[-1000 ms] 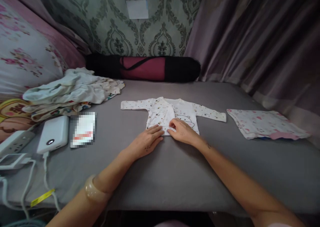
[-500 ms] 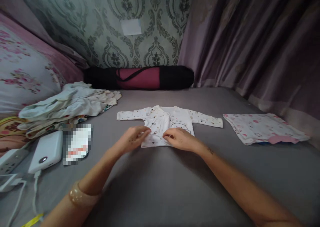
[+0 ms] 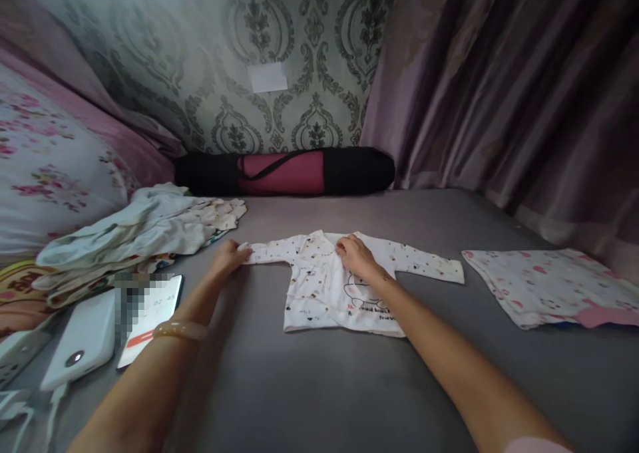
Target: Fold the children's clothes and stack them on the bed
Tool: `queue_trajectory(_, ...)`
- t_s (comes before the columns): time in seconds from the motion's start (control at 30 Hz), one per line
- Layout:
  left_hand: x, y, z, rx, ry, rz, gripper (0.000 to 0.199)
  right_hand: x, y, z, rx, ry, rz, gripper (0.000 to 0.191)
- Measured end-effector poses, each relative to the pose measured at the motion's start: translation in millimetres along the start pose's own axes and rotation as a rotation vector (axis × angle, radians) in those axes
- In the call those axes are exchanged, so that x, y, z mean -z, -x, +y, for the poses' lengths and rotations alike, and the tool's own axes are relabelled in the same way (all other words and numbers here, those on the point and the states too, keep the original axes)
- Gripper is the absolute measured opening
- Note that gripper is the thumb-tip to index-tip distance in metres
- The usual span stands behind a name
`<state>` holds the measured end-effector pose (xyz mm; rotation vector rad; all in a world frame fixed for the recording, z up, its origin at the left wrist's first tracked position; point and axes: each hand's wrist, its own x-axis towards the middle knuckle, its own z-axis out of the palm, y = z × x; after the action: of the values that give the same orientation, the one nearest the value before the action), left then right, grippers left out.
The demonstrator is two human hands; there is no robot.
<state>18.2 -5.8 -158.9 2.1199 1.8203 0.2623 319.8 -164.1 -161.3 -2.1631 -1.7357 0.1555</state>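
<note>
A small white baby shirt (image 3: 312,293) with a sprinkled print and a bear drawing lies flat, front up, sleeves spread to both sides. My left hand (image 3: 229,257) is closed on the cuff of the sleeve at the left. At the upper chest near the neckline, my right hand (image 3: 355,253) rests with its fingers bent together on the front edge. Whether cloth is pinched there is partly hidden by the hand. My right forearm covers part of the bear and the lettering below it.
Rumpled clothes (image 3: 144,230) lie at the left by a floral pillow (image 3: 54,167). Nearer are a phone (image 3: 154,313), a white power bank (image 3: 82,346) and cables. A folded printed cloth (image 3: 544,283) lies at the right. A black and red roll bag (image 3: 284,172) lines the wall.
My left hand has moved from the shirt's lower front out to the left cuff. My right hand has gone up from the hem area to the neckline. The view has tilted up slightly.
</note>
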Motion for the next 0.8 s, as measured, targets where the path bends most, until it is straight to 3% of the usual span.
queue_trajectory(0.17, 6.1, 6, -4, -0.006, 0.004, 0.130, 0.032, -8, 9, -4, 0.068, 0.145, 0.015, 0.024)
queue_trajectory(0.3, -2.8, 9, -9, -0.020, -0.095, 0.130, 0.035, -9, 8, -6, 0.101, 0.215, -0.009, 0.026)
queue_trajectory(0.4, -6.0, 14, -9, -0.032, -0.175, 0.169, 0.038, -4, 1, 1, 0.124, 0.156, -0.049, 0.024)
queue_trajectory(0.5, -0.7, 21, -2, -0.076, -0.278, 0.323, 0.040, 6, -4, 10, 0.133, -0.022, -0.107, 0.026)
queue_trajectory(0.6, 0.6, 28, 21, -0.298, -0.221, 0.380, 0.038, 13, 3, 4, 0.110, -0.096, -0.077, 0.035)
queue_trajectory(0.7, -17.3, 33, 60, -0.687, -0.009, 0.165, 0.038, 9, 22, -18, 0.138, -0.041, -0.071, 0.040)
queue_trajectory(0.8, -50.1, 34, 97, -0.894, 0.062, -0.003, 0.044, -7, 42, -40, 0.175, -0.009, -0.095, 0.058)
